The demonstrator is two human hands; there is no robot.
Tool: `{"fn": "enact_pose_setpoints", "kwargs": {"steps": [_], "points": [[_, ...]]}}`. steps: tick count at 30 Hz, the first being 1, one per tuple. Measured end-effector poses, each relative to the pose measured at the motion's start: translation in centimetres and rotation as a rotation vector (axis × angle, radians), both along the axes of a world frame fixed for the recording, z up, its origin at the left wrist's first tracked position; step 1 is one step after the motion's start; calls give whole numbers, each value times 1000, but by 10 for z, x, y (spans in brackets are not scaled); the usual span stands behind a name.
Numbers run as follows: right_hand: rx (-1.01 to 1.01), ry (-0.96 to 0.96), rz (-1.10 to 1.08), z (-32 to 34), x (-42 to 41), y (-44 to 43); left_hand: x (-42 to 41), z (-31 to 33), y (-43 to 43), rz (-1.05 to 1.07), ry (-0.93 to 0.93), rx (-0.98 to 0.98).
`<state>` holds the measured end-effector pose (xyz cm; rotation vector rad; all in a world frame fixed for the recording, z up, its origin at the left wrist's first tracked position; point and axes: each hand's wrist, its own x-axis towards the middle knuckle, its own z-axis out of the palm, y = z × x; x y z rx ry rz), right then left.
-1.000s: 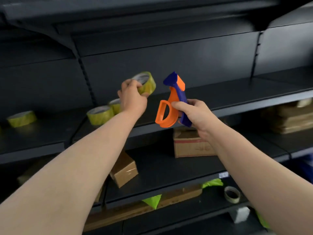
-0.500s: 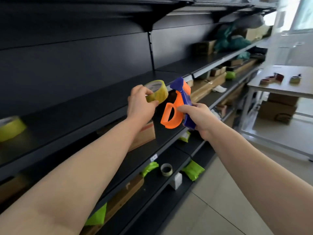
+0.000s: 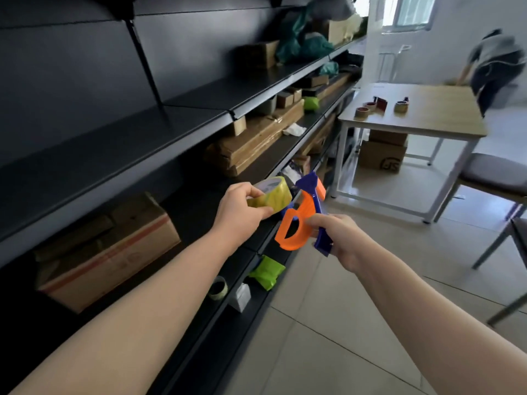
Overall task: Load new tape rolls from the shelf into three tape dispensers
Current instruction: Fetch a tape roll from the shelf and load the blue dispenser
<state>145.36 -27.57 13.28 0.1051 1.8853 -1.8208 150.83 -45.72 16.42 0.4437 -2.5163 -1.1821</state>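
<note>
While left-hand fingers clamp a yellow-green roll of packing tape, right-hand fingers curl round an orange-and-blue plastic tape dispenser beside dark metal shelves holding cardboard boxes.

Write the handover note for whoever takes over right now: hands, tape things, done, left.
Left hand grips the yellow tape roll, fingers round its rim.
Right hand holds the orange and blue dispenser, close beside the roll.
Done: a roll is in hand, off the shelf.
Left: seat the roll in the dispenser; it is not yet on it. Small tape items stand on the table, too small to tell whether they are loaded.
</note>
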Motion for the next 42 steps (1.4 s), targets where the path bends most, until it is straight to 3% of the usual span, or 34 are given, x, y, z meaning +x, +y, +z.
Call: {"fn": "enact_pose_setpoints", "kwargs": {"steps": [13,26,42], "points": [[-67,-75,-87,-22,-104,70,-90,-5,78,-110,19,148],[-188,-113,-273,-28,-155,128,-146,-21,130,-431,100,-160],[-238,-43,-303,-37,-277,91,-308,-40,75,-602,201,-389]]}}
